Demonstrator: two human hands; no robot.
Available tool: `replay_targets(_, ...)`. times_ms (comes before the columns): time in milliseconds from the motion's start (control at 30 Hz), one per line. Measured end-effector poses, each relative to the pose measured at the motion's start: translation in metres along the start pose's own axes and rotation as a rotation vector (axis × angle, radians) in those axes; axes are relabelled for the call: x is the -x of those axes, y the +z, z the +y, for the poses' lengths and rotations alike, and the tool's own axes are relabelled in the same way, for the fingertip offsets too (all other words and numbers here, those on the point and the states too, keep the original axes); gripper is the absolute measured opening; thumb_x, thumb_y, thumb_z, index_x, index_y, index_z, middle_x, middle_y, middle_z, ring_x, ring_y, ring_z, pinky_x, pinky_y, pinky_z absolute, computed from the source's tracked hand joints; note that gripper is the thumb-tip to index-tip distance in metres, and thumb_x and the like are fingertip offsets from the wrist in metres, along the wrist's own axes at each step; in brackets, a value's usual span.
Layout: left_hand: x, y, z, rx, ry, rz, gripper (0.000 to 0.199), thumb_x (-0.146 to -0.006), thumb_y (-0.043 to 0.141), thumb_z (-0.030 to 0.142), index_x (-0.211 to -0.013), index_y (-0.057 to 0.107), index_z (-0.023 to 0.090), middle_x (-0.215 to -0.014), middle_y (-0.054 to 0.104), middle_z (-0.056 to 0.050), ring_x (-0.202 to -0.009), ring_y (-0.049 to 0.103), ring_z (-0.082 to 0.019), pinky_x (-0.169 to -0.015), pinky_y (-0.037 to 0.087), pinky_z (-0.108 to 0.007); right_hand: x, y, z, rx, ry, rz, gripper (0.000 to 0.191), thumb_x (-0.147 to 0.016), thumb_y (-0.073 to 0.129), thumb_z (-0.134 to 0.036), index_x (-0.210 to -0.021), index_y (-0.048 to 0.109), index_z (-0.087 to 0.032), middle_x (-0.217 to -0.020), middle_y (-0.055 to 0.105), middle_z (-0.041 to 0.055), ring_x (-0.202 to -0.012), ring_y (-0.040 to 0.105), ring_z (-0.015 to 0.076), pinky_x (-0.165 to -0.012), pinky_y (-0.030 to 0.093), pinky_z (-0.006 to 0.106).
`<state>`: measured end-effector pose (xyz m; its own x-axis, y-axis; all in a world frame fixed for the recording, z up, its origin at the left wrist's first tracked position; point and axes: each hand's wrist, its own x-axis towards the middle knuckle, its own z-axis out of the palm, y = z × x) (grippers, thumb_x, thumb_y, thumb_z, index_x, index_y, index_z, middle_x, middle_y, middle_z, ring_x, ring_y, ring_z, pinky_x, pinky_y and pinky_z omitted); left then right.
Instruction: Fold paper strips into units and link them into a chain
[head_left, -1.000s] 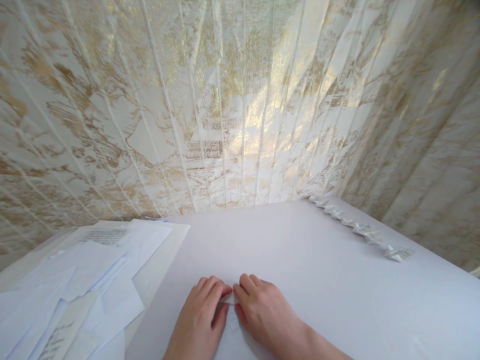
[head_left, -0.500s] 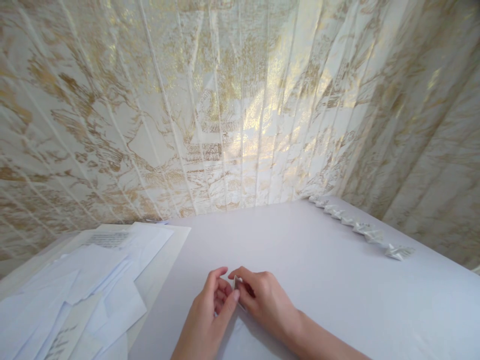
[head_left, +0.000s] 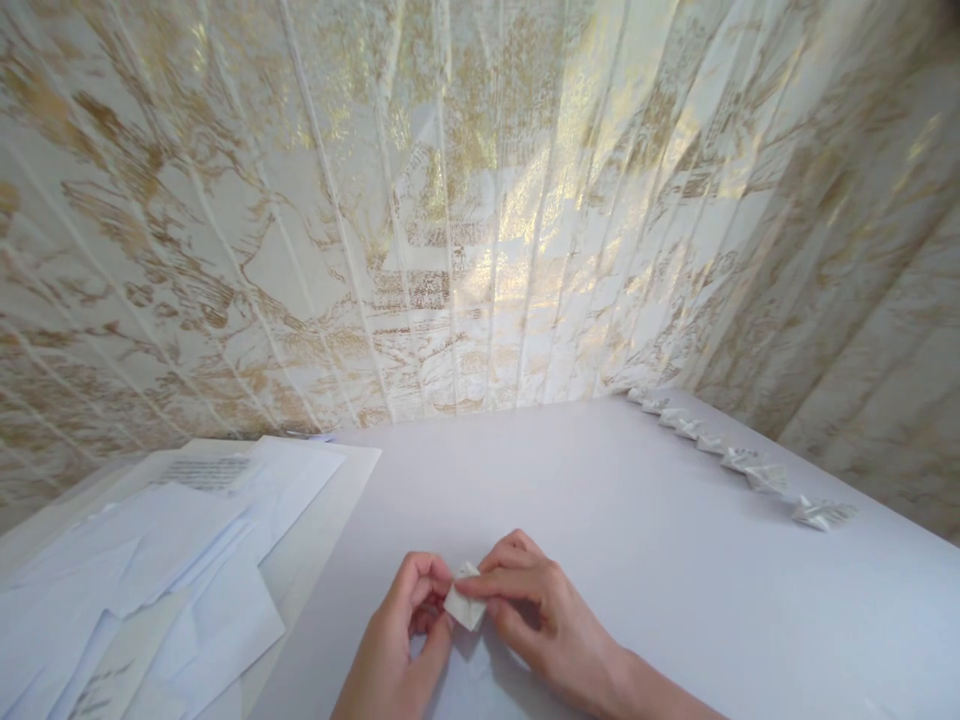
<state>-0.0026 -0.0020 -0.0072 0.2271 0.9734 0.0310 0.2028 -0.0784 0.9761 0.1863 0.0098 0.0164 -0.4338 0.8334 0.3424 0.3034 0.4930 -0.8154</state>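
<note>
Between my hands is a small folded white paper piece (head_left: 467, 606), roughly diamond-shaped, held just above the table. My left hand (head_left: 409, 625) pinches its left corner between thumb and curled fingers. From the other side, my right hand (head_left: 544, 600) lays its index finger across the paper's upper face, with the thumb at the right edge. Faint dark marks show near the paper's top corner. The underside of the piece is hidden.
Loose white sheets (head_left: 217, 540), some printed, lie piled on the left of the white table (head_left: 540, 480). Along the right edge runs a row of several small folded paper figures (head_left: 742, 462), the nearest one (head_left: 823, 512) set apart. A gold-patterned curtain (head_left: 375, 250) hangs behind.
The folded paper has turned from nearly edge-on to showing its flat face. My right index finger has come over its top, and my left fingers have closed on its left corner.
</note>
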Motion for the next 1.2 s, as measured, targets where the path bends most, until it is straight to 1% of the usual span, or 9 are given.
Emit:
replay_targets(100,0.004,-0.001,-0.002,-0.344,0.088,0.054,0.011,-0.084,0.050,0.018,-0.093,0.053,0.023,-0.088,0.061,-0.001,-0.084,0.060,-0.019,-0.080,0.048,-0.032,0.001,0.002,0.003,0.021,0.096,0.012,0.037,-0.080,0.058,0.001,-0.092,0.079,-0.027,-0.087,0.068,0.0020,-0.094,0.053,0.0196,-0.086,0.044,0.032)
replay_targets(200,0.005,-0.003,-0.002,-0.611,0.227,0.026,0.014,-0.082,0.050,0.013,-0.088,0.057,0.023,-0.089,0.061,-0.003,-0.090,0.060,-0.022,-0.080,0.050,-0.035,0.001,0.004,0.004,0.083,0.148,0.025,0.037,-0.078,0.060,0.005,-0.083,0.078,-0.027,-0.088,0.067,0.0013,-0.095,0.053,0.0196,-0.087,0.044,0.032)
replay_targets(300,0.003,-0.006,-0.001,-0.792,0.384,-0.010,0.019,-0.079,0.051,0.007,-0.085,0.058,0.023,-0.096,0.063,-0.003,-0.095,0.059,-0.022,-0.081,0.051,-0.035,0.002,0.004,0.004,0.188,0.142,0.046,0.042,-0.072,0.060,0.011,-0.086,0.074,-0.025,-0.091,0.065,0.0003,-0.096,0.052,0.0192,-0.088,0.044,0.032)
replay_targets(400,0.002,-0.009,0.001,-0.905,0.560,-0.040,0.020,-0.083,0.050,0.005,-0.087,0.058,0.022,-0.106,0.066,-0.003,-0.099,0.059,-0.021,-0.082,0.052,-0.033,0.005,0.004,0.005,0.337,0.102,0.073,0.039,-0.071,0.066,0.007,-0.098,0.069,-0.022,-0.098,0.064,0.0018,-0.096,0.052,0.0203,-0.087,0.043,0.033)
replay_targets(533,0.003,-0.009,0.001,-1.040,0.701,-0.089,0.018,-0.088,0.051,0.007,-0.088,0.061,0.022,-0.107,0.069,-0.002,-0.102,0.060,-0.021,-0.086,0.052,-0.033,0.012,0.007,0.009,0.611,-0.083,0.019,0.020,-0.083,0.064,-0.004,-0.092,0.065,-0.022,-0.093,0.064,0.0015,-0.087,0.051,0.0204,-0.080,0.040,0.034)
replay_targets(667,0.006,-0.006,-0.002,-1.140,0.748,-0.073,0.018,-0.088,0.051,0.006,-0.091,0.064,0.019,-0.107,0.071,-0.003,-0.103,0.062,-0.023,-0.087,0.053,-0.034,0.019,0.011,0.012,0.851,-0.291,-0.039,0.024,-0.081,0.066,-0.011,-0.105,0.063,-0.016,-0.090,0.065,0.0049,-0.080,0.049,0.0223,-0.075,0.038,0.036)
replay_targets(833,0.008,-0.004,-0.005,-1.202,0.794,-0.054,0.022,-0.089,0.048,0.006,-0.097,0.066,0.016,-0.103,0.073,-0.005,-0.094,0.066,-0.023,-0.078,0.056,-0.034,0.028,0.012,0.013,0.915,-0.377,-0.019,0.031,-0.080,0.068,-0.015,-0.110,0.061,-0.012,-0.086,0.066,0.0051,-0.076,0.048,0.0221,-0.072,0.037,0.035)
replay_targets(1067,0.007,-0.006,0.000,-1.052,0.762,-0.017,0.020,-0.090,0.049,0.010,-0.091,0.066,0.021,-0.100,0.073,-0.002,-0.090,0.065,-0.019,-0.078,0.054,-0.030,0.029,0.005,0.006,0.659,-0.179,-0.027,0.021,-0.079,0.066,-0.009,-0.097,0.065,-0.022,-0.090,0.066,0.0013,-0.083,0.053,0.0193,-0.075,0.040,0.030)
replay_targets(1200,0.004,-0.006,0.003,-0.926,0.587,-0.027,0.018,-0.094,0.049,0.015,-0.084,0.062,0.022,-0.089,0.067,-0.001,-0.088,0.061,-0.018,-0.077,0.051,-0.029,0.020,0.001,0.001,0.516,-0.033,-0.007,0.018,-0.081,0.070,-0.007,-0.086,0.069,-0.024,-0.087,0.067,-0.0009,-0.086,0.055,0.0173,-0.079,0.041,0.029)
